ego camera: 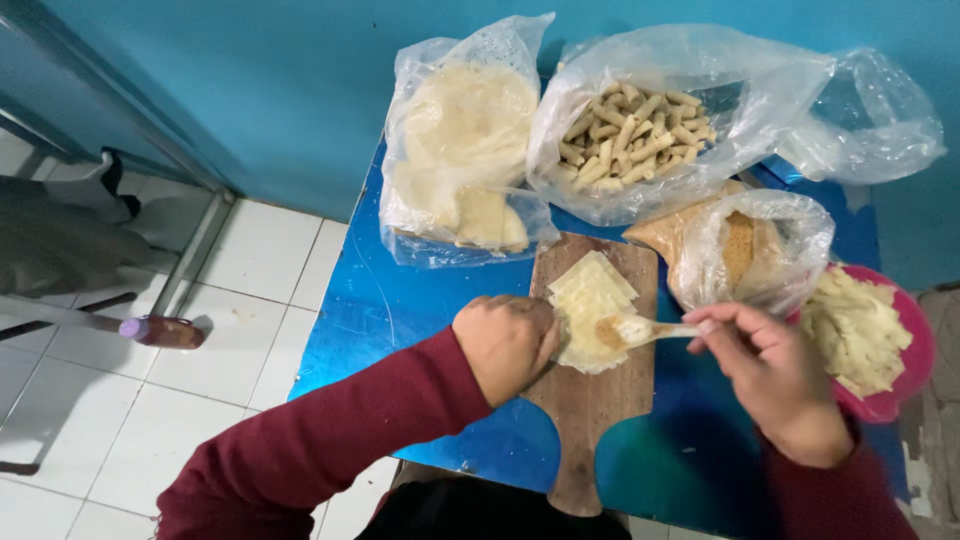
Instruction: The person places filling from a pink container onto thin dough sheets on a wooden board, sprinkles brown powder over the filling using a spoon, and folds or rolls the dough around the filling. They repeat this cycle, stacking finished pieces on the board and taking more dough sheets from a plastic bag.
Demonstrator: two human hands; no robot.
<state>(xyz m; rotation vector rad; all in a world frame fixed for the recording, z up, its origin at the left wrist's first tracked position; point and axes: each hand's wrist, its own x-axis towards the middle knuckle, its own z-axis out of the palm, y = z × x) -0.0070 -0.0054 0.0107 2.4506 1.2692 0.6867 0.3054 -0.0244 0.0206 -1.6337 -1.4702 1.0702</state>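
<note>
A pale square wrapper sheet (585, 305) lies on a wooden cutting board (600, 400) on a blue table (380, 300). My left hand (505, 345) is closed, pressing the sheet's left edge against the board. My right hand (765, 365) pinches the handle of a small spoon (640, 330), whose tip rests on the sheet with a dab of pale filling. A pink bowl (915, 375) of mashed filling (850, 330) sits just right of my right hand.
At the back stand a clear bag of stacked wrappers (460, 150), a bag of rolled sticks (635, 130), a bag of breadcrumbs (745, 250) and a crumpled bag with nothing visible inside (880, 120). White floor tiles lie to the left, with metal legs (160, 330).
</note>
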